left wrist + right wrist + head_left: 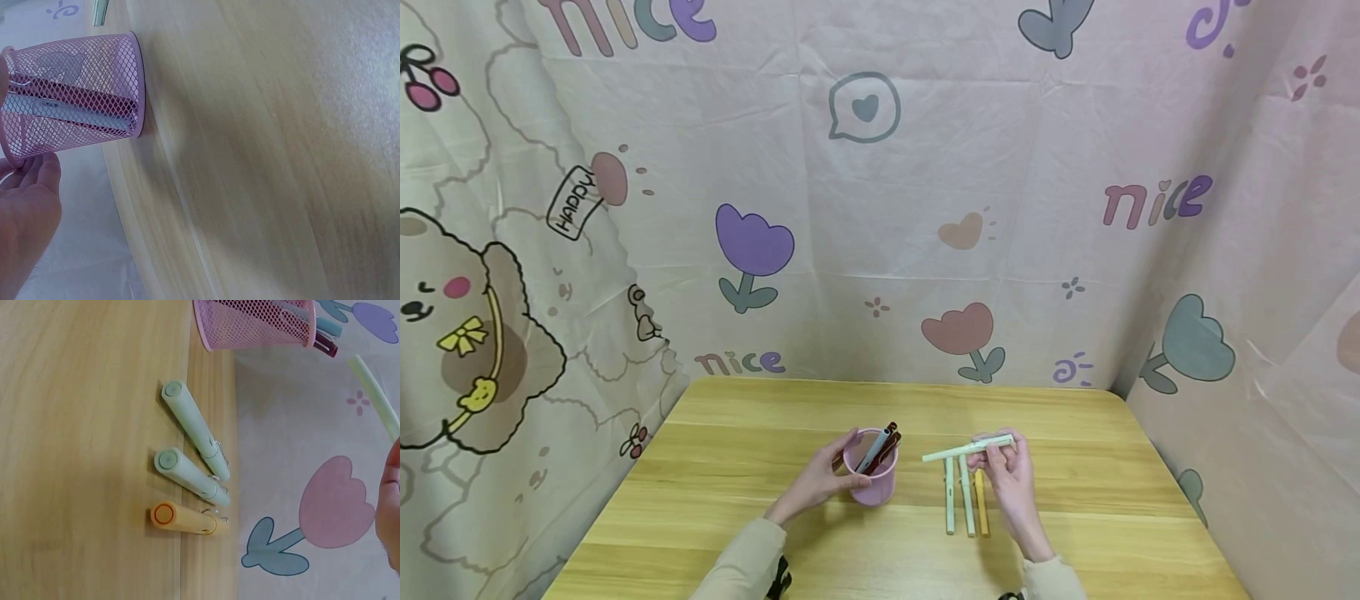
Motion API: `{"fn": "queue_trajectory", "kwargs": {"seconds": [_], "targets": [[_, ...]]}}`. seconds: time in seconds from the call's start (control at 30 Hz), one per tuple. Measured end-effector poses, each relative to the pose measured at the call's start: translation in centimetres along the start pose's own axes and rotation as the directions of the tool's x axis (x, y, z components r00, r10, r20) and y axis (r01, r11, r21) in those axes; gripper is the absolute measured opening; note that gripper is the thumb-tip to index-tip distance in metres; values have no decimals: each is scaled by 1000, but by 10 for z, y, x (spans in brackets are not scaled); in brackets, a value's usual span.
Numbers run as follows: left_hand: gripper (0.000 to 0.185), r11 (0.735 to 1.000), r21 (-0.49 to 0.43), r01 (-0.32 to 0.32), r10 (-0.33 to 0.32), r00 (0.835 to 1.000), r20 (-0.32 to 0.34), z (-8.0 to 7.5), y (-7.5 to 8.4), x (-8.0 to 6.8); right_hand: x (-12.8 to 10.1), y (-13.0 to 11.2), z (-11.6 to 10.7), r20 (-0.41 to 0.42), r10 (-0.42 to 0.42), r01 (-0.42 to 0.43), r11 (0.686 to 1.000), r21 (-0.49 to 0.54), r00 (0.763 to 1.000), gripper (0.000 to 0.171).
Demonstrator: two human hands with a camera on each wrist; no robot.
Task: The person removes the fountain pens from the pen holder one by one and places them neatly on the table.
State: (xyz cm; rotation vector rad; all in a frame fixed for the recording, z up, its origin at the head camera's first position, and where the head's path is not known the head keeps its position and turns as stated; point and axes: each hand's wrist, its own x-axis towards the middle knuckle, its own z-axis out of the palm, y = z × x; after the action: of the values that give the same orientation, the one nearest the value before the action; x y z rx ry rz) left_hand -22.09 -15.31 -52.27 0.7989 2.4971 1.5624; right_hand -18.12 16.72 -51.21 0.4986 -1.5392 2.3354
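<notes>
My left hand [822,473] grips the rim of a pink mesh pen holder [874,490], thumb on the near side and fingers round the far left. Inside it lean several pens, dark brown ones and a blue-grey pen [872,452], also visible through the mesh [75,94] in the left wrist view. Above the table, my right hand [1009,468] pinches a pale green pen [958,450] held nearly level, its free end pointing at the holder. Beneath that hand lie two more pale green pens [190,422] and a yellow pen [184,517], side by side.
The wooden table [715,517] reaches back to a patterned cloth [880,208] that hangs behind it and at both sides. The three lying pens sit just right of the holder.
</notes>
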Motion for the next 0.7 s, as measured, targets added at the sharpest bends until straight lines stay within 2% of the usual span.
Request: {"fn": "queue_trajectory", "kwargs": {"seconds": [0.2, 0.37, 0.53, 0.7], "targets": [[92, 1000, 2, -3, 3, 1000, 3, -1, 0, 0, 1, -5, -6, -76, 79, -84, 994, -68, 994, 28], [94, 1000, 13, -9, 9, 1000, 0, -1, 0, 0, 0, -7, -13, -93, 145, -156, 979, -131, 985, 31], [95, 1000, 7, 13, -13, 1000, -5, 0, 0, 1, -2, -8, -18, -106, 183, -201, 961, -188, 977, 34], [94, 1000, 5, 17, -17, 1000, 0, 0, 4, 0, -4, -9, -25, -117, 226, -247, 944, -220, 967, 53]]}}
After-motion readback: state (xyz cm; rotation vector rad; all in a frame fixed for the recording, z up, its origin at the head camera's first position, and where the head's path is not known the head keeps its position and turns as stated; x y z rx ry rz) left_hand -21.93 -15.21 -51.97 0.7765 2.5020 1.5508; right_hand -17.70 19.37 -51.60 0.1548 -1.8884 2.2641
